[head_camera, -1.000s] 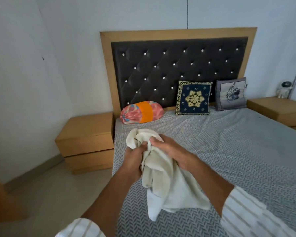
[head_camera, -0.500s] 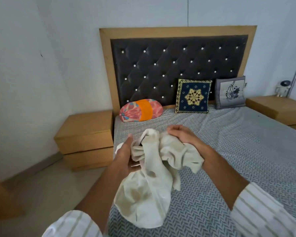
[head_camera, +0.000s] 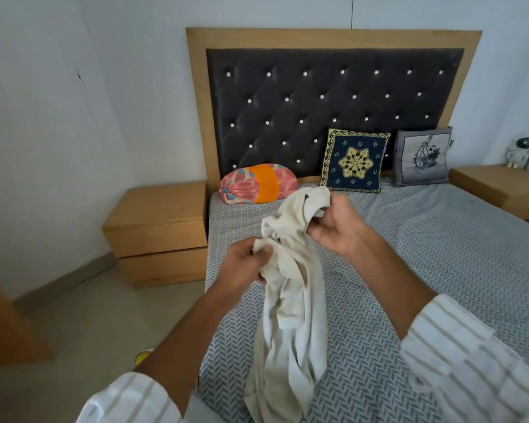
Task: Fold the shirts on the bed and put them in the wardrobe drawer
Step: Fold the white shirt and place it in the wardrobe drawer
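Note:
A crumpled cream shirt [head_camera: 290, 315] hangs in the air over the left side of the bed [head_camera: 440, 270], bunched and twisted. My left hand [head_camera: 242, 267] grips a fold of it at its left edge. My right hand [head_camera: 336, 227] holds the top of the shirt higher up and to the right, fingers curled round the cloth. The lower end of the shirt trails down onto the grey patterned bedsheet. No wardrobe drawer is in view.
Three cushions lie by the dark tufted headboard [head_camera: 333, 102]: a pink and orange bolster [head_camera: 258, 183], a navy patterned one [head_camera: 353, 161], a grey one [head_camera: 423, 157]. Wooden nightstands stand at the left [head_camera: 158, 233] and the right [head_camera: 501, 186]. Bare floor lies to the left.
The shirt has been pulled out longer and now hangs down in a twisted strip. My right hand has risen and my left hand has closed on a lower fold.

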The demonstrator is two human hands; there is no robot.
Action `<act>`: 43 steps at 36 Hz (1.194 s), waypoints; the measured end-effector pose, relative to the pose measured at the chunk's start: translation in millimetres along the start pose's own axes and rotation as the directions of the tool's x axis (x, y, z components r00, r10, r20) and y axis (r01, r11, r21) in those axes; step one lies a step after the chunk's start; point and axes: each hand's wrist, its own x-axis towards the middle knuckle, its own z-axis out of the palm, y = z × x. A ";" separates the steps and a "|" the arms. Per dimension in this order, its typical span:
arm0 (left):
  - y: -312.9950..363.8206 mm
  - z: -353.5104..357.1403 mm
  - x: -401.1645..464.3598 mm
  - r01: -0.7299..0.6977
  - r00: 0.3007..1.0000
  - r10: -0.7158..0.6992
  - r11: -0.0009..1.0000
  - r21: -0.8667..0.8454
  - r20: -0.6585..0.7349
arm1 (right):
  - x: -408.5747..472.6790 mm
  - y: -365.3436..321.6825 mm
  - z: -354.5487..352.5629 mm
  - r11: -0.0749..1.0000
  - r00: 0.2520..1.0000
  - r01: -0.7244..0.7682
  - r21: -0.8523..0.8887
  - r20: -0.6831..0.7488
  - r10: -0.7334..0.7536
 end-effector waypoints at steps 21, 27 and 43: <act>9.6 -79.9 37.3 0.197 0.927 -0.349 0.761 -0.618 -0.135 | 14.4 60.9 -135.1 0.771 0.999 0.013 -0.636 -0.019 -0.032; -27.9 -53.7 44.8 0.432 0.886 -0.362 0.871 0.233 -0.289 | 10.2 12.9 -118.9 0.782 0.982 0.140 -0.608 -0.014 -0.187; 19.7 40.4 56.3 -0.169 0.927 0.052 0.942 0.290 0.371 | -5.9 -28.0 -87.9 0.322 0.948 0.189 -0.928 0.258 0.186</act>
